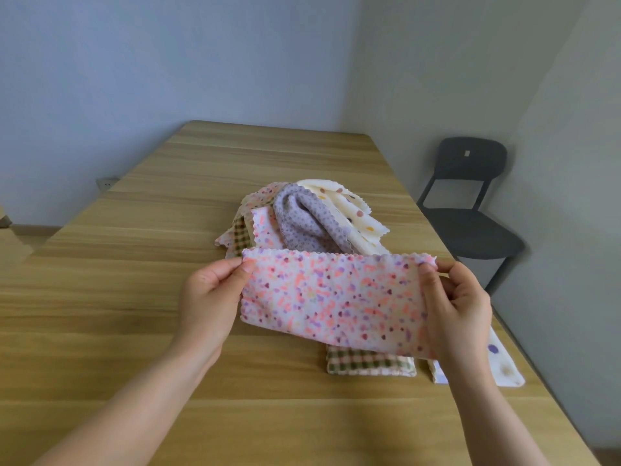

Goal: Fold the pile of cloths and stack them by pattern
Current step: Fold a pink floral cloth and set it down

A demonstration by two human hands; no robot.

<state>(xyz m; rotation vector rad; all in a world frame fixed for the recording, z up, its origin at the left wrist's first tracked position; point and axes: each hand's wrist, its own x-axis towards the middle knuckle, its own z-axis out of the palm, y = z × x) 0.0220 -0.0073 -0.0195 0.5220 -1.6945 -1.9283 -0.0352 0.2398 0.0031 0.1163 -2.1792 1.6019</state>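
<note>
I hold a pink speckled cloth [336, 297] stretched above the table, folded into a wide strip. My left hand [211, 294] pinches its left end and my right hand [457, 307] pinches its right end. Behind it lies the unfolded pile: a purple dotted cloth [305, 216], a cream cloth with big dots [353, 210], another pink speckled cloth [265, 230] and a green checked cloth [240, 230]. Under the held cloth a folded green checked cloth [369, 363] lies flat. To its right a folded white cloth with big dots [504, 364] is partly hidden by my right hand.
The wooden table [134, 297] reaches from the near edge to the far wall. Its right edge runs close to the folded cloths. A dark grey chair [470, 213] stands right of the table by the wall. A wall socket [107, 183] sits low at the left.
</note>
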